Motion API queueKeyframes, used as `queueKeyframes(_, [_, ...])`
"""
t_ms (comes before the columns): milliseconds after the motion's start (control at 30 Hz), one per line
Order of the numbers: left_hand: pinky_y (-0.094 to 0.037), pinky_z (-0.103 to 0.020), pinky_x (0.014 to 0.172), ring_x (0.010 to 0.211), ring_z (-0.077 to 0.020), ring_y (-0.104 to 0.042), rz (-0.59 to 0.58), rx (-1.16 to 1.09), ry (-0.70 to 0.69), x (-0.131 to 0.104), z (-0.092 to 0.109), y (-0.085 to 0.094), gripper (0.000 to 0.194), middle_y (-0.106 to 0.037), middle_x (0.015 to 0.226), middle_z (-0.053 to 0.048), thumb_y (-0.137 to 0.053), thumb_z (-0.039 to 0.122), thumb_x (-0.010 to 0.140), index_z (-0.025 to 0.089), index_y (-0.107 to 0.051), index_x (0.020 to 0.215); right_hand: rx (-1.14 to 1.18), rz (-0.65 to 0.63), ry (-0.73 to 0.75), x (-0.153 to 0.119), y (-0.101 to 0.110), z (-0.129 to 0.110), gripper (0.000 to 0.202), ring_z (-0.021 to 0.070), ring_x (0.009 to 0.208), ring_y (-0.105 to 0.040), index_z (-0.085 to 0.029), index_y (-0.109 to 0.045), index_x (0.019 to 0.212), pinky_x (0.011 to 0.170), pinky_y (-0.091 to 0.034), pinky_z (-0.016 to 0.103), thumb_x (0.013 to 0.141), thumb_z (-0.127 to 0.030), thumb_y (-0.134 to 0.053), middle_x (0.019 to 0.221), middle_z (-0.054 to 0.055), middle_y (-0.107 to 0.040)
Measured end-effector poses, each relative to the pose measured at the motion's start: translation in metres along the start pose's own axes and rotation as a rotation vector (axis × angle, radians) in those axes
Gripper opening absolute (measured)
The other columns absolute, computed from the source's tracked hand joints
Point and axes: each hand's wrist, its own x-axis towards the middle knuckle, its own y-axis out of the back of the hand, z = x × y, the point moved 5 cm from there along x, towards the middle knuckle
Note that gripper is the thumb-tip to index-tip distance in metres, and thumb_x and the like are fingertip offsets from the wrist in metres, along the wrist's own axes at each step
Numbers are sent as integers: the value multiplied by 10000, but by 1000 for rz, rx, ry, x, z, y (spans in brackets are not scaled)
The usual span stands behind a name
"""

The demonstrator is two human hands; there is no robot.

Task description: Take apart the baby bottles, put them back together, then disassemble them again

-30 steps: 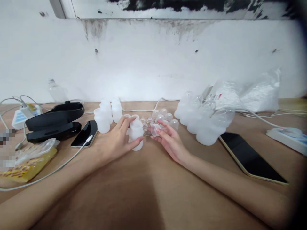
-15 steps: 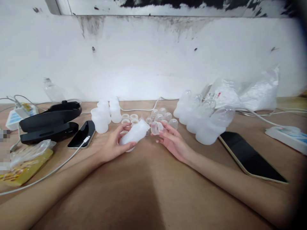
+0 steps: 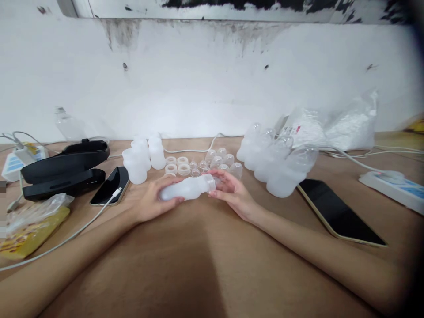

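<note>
My left hand [image 3: 153,198] is wrapped around a frosted white baby bottle [image 3: 179,190], tilted on its side above the table with its mouth to the right. At that mouth, my right hand [image 3: 233,194] grips a translucent bottle ring [image 3: 210,182] against the neck. The right fingers hide part of the ring and whatever sits inside it. Just behind the hands lie loose white rings [image 3: 171,169], small clear nipples [image 3: 194,172] and clear domed caps [image 3: 236,170]. Uncapped frosted bottles [image 3: 135,165] stand upright behind the left hand.
Several bottles with clear domes [image 3: 281,179] stand at right, beside a phone [image 3: 341,212], a power strip [image 3: 394,185] and a plastic bag [image 3: 351,126]. At left are another phone [image 3: 111,185], a white cable [image 3: 82,229], a black case [image 3: 66,168] and a yellow packet [image 3: 36,234].
The ring in my right hand has come from beside the bottle onto its mouth. My left hand has lowered the bottle to a flatter tilt. The view has shifted slightly.
</note>
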Motion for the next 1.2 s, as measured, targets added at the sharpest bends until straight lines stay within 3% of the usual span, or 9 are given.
queueKeyframes(233, [-469,-324,697,857,-234,-594,-60,92,186,-1,-6,4,391,-652,952,-12,-444,484,768,243,-588,1040,-119,-98,20,-3,-5,-1,404,135,897,-553,-275,-526,992,806,-457,303,632,-185,-686,1121,6,-534])
queueKeyframes(367, [-470,-327,719,889,-222,-580,-39,297,-37,-4,8,2,417,-593,1051,-26,-492,467,752,255,-512,1111,-214,-37,19,-3,-1,0,390,132,849,-563,-270,-547,995,772,-467,297,635,-222,-688,1063,6,-545])
queueKeyframes(467, [-475,-315,710,911,-211,-565,53,488,-281,-10,20,-2,406,-523,1110,-84,-482,380,788,205,-452,1154,-229,-9,-10,-3,0,0,372,121,786,-569,-263,-554,987,729,-476,286,638,-245,-683,1022,8,-560])
queueKeyframes(567, [-479,-329,704,916,-221,-556,144,577,-393,-14,27,-3,407,-507,1087,-117,-478,390,799,181,-445,1147,-196,4,-46,-2,-1,1,375,105,720,-570,-253,-553,981,691,-480,269,631,-245,-686,966,3,-578])
queueKeyframes(667, [-476,-352,739,1007,-250,-508,107,475,-300,-10,23,2,540,-447,1182,-123,-490,483,763,197,-374,1206,-201,16,-37,-2,-1,-1,378,93,692,-566,-247,-561,972,673,-482,253,619,-233,-694,971,2,-576])
queueKeyframes(767, [-450,-354,806,1050,-225,-488,9,272,-148,-4,12,9,500,-461,1209,-83,-402,444,825,232,-296,1265,-202,2,-26,-3,-2,-2,384,96,708,-569,-245,-561,977,691,-484,257,617,-227,-696,982,5,-575])
queueKeyframes(933, [-447,-349,775,934,-212,-550,-185,220,-55,2,-2,8,410,-588,1061,-23,-405,461,820,291,-436,1192,-226,-25,-9,-5,-5,-4,376,118,779,-577,-254,-564,961,739,-486,282,612,-220,-698,1006,4,-572])
queueKeyframes(1067, [-450,-342,731,873,-216,-556,-150,323,-97,0,3,5,400,-602,975,-19,-480,508,758,292,-510,1093,-290,-48,19,-5,-7,-5,369,134,840,-568,-254,-570,950,762,-479,289,607,-215,-699,1031,7,-559])
queueKeyframes(1200, [-432,-360,748,907,-233,-518,-40,458,-171,-4,18,1,393,-559,993,-65,-491,496,756,223,-518,1038,-359,-11,-10,-5,-4,-2,369,108,713,-562,-252,-565,956,670,-490,280,611,-249,-695,1037,13,-548])
